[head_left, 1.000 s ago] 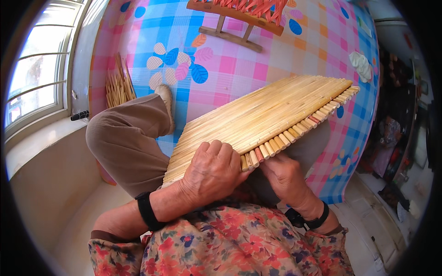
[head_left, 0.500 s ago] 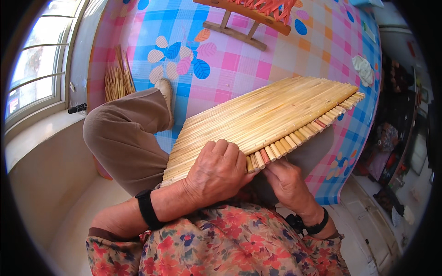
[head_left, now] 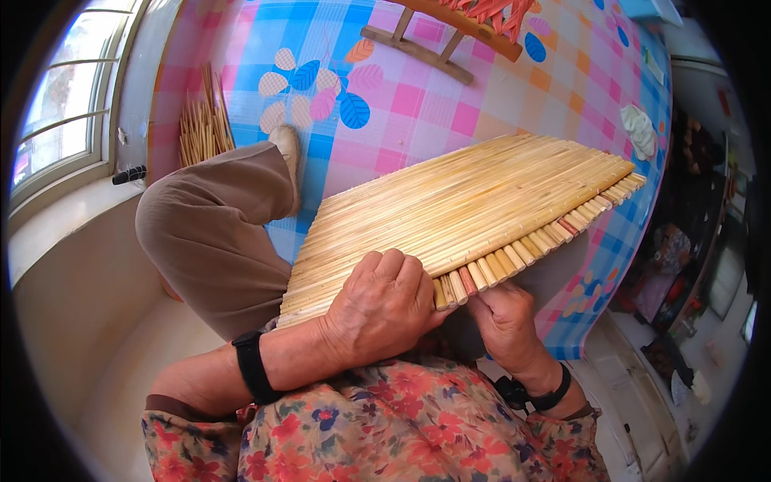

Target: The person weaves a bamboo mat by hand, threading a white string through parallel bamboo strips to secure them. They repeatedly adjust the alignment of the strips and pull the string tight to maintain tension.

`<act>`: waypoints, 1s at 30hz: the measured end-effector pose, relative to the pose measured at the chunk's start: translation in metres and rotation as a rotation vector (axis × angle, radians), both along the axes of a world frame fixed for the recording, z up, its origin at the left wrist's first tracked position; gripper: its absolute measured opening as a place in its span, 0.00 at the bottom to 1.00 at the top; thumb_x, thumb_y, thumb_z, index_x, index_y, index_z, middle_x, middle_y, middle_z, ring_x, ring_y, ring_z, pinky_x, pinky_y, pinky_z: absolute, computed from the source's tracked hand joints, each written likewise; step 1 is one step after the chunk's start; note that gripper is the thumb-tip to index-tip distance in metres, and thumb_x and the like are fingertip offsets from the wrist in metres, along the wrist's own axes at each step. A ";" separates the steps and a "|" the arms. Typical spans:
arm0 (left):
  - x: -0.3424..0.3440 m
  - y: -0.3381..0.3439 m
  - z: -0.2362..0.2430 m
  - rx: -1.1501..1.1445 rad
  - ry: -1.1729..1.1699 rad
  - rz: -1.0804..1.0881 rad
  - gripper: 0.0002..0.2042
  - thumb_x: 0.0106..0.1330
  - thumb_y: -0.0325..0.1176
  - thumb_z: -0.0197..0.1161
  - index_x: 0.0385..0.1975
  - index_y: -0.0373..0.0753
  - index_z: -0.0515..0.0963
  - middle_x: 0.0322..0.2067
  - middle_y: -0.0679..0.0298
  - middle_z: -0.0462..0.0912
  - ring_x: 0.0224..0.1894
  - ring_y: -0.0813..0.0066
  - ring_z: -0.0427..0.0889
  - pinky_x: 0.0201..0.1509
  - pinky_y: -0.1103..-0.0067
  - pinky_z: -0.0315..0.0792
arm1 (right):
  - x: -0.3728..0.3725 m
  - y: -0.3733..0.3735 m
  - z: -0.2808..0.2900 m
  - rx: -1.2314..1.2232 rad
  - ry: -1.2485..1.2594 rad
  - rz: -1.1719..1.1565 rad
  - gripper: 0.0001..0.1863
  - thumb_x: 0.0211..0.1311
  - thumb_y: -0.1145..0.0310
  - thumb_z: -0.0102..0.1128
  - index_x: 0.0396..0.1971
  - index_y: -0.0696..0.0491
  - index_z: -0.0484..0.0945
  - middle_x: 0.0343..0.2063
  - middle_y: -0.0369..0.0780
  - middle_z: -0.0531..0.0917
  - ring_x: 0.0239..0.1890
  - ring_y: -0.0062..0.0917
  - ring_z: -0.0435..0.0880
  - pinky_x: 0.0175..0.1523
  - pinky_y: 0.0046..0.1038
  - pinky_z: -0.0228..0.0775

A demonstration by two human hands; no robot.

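Note:
A large pale straw-coloured mat (head_left: 450, 201) of thin parallel sticks lies tilted across my lap, with a row of short round stick ends, two of them reddish, along its right edge. My left hand (head_left: 381, 309) is closed over the near end of that edge, knuckles up, a black band on its wrist. My right hand (head_left: 510, 329) is curled just below the stick ends, its fingertips hidden under the mat, so what they hold cannot be made out. My bent left leg (head_left: 201, 225) in brown trousers is beside the mat.
A checked, leaf-patterned sheet (head_left: 409, 112) is spread out in front. On it stand a wooden frame (head_left: 450, 36) with red strips and a crumpled white cloth (head_left: 638, 128). A bundle of sticks (head_left: 205, 128) leans at the left, near a barred window (head_left: 68, 104). Dark cluttered furniture (head_left: 691, 241) lines the right.
Both hands keep their places at the mat's edge. The mat's far right end sits somewhat farther right and lower, and the surroundings have shifted slightly in the picture.

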State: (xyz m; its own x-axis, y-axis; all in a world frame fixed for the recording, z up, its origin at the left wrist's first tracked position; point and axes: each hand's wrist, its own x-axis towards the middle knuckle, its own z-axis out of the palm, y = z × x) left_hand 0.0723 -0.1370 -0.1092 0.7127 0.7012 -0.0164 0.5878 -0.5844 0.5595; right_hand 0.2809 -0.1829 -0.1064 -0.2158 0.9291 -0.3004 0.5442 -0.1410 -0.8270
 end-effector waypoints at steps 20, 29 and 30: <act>-0.033 -0.002 -0.005 -0.250 -0.107 -0.068 0.23 0.58 0.30 0.60 0.52 0.21 0.71 0.45 0.51 0.73 0.45 0.59 0.76 0.49 0.69 0.72 | 0.013 0.010 0.024 -0.303 -0.085 0.031 0.11 0.60 0.80 0.62 0.43 0.59 0.82 0.36 0.52 0.83 0.38 0.45 0.85 0.42 0.36 0.76; -0.033 0.001 -0.008 -0.232 -0.172 -0.081 0.20 0.56 0.29 0.60 0.46 0.21 0.75 0.45 0.50 0.74 0.45 0.59 0.75 0.49 0.70 0.73 | 0.015 -0.004 0.017 -0.341 -0.043 -0.034 0.17 0.58 0.85 0.57 0.47 0.58 0.82 0.39 0.49 0.84 0.37 0.40 0.86 0.42 0.33 0.77; -0.033 0.001 -0.009 -0.233 -0.185 -0.079 0.20 0.56 0.29 0.60 0.46 0.21 0.75 0.45 0.50 0.74 0.46 0.59 0.75 0.49 0.69 0.73 | 0.014 -0.003 0.017 -0.327 -0.037 -0.031 0.18 0.57 0.85 0.57 0.47 0.58 0.82 0.40 0.48 0.85 0.37 0.40 0.86 0.43 0.33 0.77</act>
State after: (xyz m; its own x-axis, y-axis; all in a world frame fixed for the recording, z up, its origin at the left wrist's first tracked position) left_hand 0.0389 -0.1364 -0.1185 0.7711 0.6358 -0.0345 0.4208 -0.4680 0.7771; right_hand 0.2951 -0.1862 -0.0897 -0.1720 0.7880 -0.5911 0.5646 -0.4129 -0.7147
